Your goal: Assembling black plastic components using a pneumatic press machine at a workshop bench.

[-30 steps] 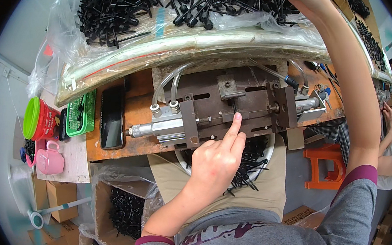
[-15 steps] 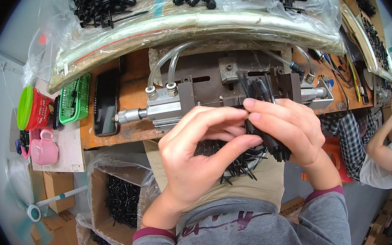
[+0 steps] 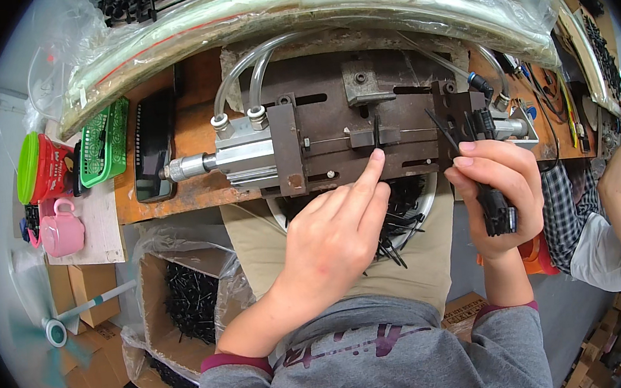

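Note:
My left hand [image 3: 340, 228] reaches to the small dark block [image 3: 391, 135] in the middle of a brown metal fixture [image 3: 329, 80]. A thin black plastic part [image 3: 376, 129] stands out from under its index fingertip, against the block; the thumb is hidden beneath the hand. Off to the right, my right hand [image 3: 508, 190] is closed round a bunch of black plastic parts [image 3: 497, 209]. One thin stem of the bunch points up and left, toward the fixture. More black parts [image 3: 394, 242] lie in a round container on my lap, partly covered by my left hand.
A silver air cylinder [image 3: 247, 155] with clear hoses flanks the fixture. Behind it runs a plastic-wrapped padded edge [image 3: 293, 9]. A phone [image 3: 156, 145], green basket [image 3: 105, 146] and pink cup [image 3: 62, 231] are left. A carton of black parts [image 3: 190, 299] stands below. Another person [image 3: 618, 239] works at right.
My hands have come apart. The left has gone from the bunch to the fixture's middle block with one thin part; the right has drawn rightward, still holding the bunch. The view has shifted slightly.

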### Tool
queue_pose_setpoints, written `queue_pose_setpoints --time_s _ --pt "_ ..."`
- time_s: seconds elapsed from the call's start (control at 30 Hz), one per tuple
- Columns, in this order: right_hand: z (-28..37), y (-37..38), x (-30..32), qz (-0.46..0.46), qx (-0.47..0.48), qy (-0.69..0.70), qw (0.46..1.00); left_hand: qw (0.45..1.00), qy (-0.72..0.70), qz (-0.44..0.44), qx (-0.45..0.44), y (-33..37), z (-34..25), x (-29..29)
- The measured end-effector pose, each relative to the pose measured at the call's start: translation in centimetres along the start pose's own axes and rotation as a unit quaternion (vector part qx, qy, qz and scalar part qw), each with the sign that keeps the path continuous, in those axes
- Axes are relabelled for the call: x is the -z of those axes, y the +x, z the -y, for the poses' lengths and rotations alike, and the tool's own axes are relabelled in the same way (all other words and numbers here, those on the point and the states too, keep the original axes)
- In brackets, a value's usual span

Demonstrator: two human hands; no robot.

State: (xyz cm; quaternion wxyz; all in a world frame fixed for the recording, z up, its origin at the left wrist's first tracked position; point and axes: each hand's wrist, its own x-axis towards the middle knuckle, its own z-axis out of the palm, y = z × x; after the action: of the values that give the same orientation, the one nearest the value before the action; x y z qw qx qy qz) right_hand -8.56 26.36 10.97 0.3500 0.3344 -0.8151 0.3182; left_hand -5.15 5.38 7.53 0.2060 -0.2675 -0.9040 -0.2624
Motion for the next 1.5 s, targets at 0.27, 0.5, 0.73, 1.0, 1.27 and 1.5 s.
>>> queue_pose_setpoints --time_s 0.27,0.5,0.73,1.0,1.27,1.5 --pt "0.2 -0.9 0.0 -0.034 -0.030 0.028 0.999 0.998 0.042 0.034 0.026 1.4 -0.3 0.3" --pt "0.7 -1.6 -0.7 0.025 -0.026 0.044 0.998 0.942 -0.309 -0.002 0.128 1.2 -1.1 1.4" --pt "0.9 -1.9 -2.3 0.051 0.017 0.106 0.993 0.921 -0.383 -0.037 0.057 1.7 -1.5 2.3" --pt "1.2 -2.4 -1.9 0.053 -0.024 0.153 0.987 0.828 -0.536 -0.006 0.167 0.8 -1.0 3.1" --pt "0.9 -2.5 -1.0 -0.025 -0.098 0.082 0.991 0.983 -0.172 -0.008 0.059 0.1 -0.2 1.9" --pt "0.7 -2.7 -0.8 -0.030 -0.083 0.062 0.994 0.999 0.009 0.036 0.003 0.9 0.0 0.1"
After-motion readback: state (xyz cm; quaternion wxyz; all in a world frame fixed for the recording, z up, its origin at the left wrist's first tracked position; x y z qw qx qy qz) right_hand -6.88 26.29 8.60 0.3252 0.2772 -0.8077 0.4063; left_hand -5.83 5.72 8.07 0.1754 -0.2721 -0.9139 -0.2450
